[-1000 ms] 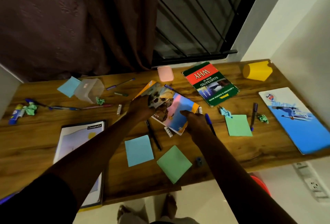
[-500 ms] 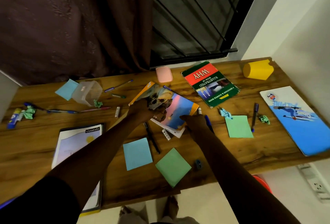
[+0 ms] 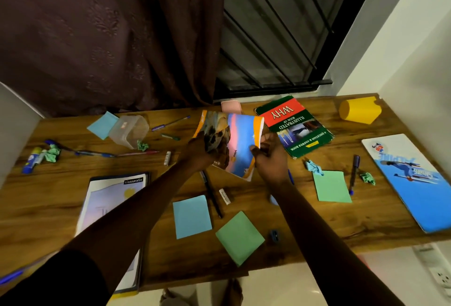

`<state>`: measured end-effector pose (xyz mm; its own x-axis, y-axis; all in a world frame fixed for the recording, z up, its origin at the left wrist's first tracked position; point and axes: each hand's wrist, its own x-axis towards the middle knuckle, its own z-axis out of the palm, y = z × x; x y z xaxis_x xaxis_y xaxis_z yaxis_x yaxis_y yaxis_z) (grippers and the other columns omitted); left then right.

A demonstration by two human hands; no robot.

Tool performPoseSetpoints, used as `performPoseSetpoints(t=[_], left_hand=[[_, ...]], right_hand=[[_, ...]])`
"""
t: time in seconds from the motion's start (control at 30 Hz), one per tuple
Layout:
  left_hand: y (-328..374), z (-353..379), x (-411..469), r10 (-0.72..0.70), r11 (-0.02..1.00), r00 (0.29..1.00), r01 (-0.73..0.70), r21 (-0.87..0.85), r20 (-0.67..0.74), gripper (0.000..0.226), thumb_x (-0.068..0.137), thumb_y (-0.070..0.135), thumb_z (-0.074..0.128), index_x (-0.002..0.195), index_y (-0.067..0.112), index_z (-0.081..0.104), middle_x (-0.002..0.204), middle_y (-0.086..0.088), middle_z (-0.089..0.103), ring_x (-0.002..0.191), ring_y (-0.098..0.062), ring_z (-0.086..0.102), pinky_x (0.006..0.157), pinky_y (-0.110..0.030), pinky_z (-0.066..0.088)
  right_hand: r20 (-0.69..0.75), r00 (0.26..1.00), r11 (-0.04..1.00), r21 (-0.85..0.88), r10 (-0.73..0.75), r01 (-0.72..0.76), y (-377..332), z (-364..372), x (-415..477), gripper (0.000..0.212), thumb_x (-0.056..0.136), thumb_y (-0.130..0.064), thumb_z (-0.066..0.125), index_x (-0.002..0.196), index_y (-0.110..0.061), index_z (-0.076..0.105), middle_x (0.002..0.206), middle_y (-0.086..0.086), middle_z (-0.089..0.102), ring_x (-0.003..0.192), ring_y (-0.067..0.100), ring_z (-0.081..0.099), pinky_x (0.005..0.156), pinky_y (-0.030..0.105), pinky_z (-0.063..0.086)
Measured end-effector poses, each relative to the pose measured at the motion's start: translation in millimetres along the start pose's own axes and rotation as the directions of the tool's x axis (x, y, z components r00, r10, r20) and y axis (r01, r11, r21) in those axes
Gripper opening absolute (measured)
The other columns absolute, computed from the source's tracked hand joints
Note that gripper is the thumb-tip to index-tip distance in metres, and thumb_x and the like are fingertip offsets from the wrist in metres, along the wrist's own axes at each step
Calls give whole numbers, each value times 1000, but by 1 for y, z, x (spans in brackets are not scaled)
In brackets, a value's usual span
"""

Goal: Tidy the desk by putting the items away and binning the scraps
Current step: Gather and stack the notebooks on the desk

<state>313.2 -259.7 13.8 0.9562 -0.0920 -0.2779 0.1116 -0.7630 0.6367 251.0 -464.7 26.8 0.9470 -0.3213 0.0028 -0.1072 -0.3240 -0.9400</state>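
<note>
Progress: early | both hands, left hand (image 3: 207,153) & right hand (image 3: 269,157), gripping colourful book (image 3: 240,140), lifted off surface (image 3: 292,220) | left: pens, notes, scraps (most everything).

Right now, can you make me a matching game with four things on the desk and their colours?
Things:
1. cup lying on its side
2. WHY book
3. lid by the window
4. glue stick

Colours:
A. pink
B. yellow
C. blue with a yellow cap
D. green and red

Right pairs: 1-B, 2-D, 3-A, 4-C
</note>
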Motion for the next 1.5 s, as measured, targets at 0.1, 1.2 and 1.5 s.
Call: performPoseSetpoints(t=[0.1,1.2,1.5], left_hand=[[20,-24,-10,127,992,977,-120,48,-172,85,94,39,61,162,26,11,163,-13,29,145,-37,36,116,-48,37],[-178,-180,-185,-207,724,868,-174,-667,-452,24,100,14,62,123,14,66,110,-6,73,91,-17,66,77,-28,50],[-259,-133,-197,-425,748,880,211,-629,-210,21,94,-2,62,114,-4,64,111,-19,69,94,-37,68,84,-39,60]], right_hand=[[34,975,972,-80,-218,220,-22,-11,-2,18,98,-14,65,110,-19,53,91,-12,63,85,2,63,75,22,50],[540,836,916,378,-101,-133,-122,169,-116,40,91,-4,73,129,-8,60,109,15,75,87,27,75,67,39,63],[590,783,950,80,199,-301,-71,214,-156,60,84,3,78,137,-17,57,111,-3,75,100,22,72,65,37,60]])
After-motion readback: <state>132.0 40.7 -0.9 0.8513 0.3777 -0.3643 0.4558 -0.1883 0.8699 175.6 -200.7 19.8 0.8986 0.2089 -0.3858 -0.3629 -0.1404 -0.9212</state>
